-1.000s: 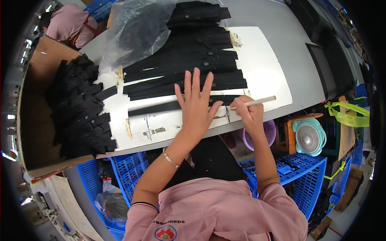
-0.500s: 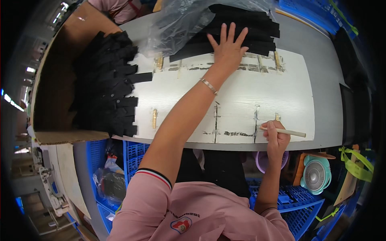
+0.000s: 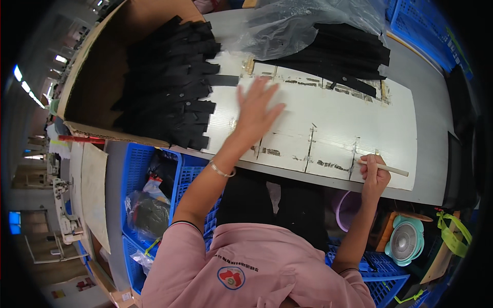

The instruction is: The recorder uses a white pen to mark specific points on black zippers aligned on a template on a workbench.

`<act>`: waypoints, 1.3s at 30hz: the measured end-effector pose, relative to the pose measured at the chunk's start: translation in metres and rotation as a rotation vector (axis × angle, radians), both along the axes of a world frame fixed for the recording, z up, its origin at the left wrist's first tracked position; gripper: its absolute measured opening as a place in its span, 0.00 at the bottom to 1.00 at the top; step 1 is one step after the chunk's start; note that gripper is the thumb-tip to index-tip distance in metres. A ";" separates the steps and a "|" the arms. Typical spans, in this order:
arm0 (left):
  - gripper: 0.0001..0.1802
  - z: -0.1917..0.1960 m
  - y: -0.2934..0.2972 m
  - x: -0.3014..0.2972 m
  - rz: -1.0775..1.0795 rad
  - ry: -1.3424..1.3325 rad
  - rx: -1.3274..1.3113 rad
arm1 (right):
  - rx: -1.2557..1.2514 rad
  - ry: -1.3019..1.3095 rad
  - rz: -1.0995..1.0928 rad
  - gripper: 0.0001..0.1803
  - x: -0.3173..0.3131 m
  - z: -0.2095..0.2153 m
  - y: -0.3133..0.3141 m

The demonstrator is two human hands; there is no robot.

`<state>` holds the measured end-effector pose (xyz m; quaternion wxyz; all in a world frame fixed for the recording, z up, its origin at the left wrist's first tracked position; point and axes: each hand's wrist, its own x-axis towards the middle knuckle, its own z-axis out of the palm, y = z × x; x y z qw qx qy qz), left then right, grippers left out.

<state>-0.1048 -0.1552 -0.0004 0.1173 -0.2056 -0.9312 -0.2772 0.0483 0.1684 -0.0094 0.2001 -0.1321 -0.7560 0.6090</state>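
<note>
My left hand (image 3: 255, 114), fingers spread and a little blurred, is over the left part of a white board (image 3: 292, 110) with nothing in it. Just past its fingertips, one black fabric strip (image 3: 224, 80) sticks out from a large heap of black strips (image 3: 174, 82) at the left. Between the fingers of my right hand (image 3: 376, 172) is a pale marking pencil (image 3: 393, 168), its tip near a dark line on the board's front right. A second pile of black strips (image 3: 349, 49) lies along the board's far edge, with one strip slanting onto the board. Clear plastic sheeting (image 3: 277, 31) partly covers that pile.
An open cardboard box (image 3: 97, 66) surrounds the left heap. Blue plastic crates (image 3: 136, 169) stand below the table's front edge. Under the right side are a purple basket (image 3: 345, 210) and a teal fan (image 3: 404, 240). Another blue crate (image 3: 426, 31) stands far right.
My left hand has come off the far pile and moved left and nearer, toward the left heap. My right hand keeps the pencil at the same marked line. The view has shifted.
</note>
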 end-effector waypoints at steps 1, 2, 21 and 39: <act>0.27 -0.008 -0.031 0.003 0.114 0.138 -0.016 | -0.002 0.004 0.007 0.16 -0.001 0.000 0.000; 0.25 -0.005 -0.059 0.005 0.252 0.159 -0.041 | -0.003 -0.003 0.010 0.16 -0.001 -0.001 0.001; 0.50 -0.015 -0.108 0.002 0.937 -0.048 -0.093 | 0.021 0.006 0.043 0.17 -0.001 -0.001 0.001; 0.24 0.026 -0.096 0.105 0.219 0.032 0.095 | 0.016 -0.022 -0.010 0.16 -0.001 0.005 -0.002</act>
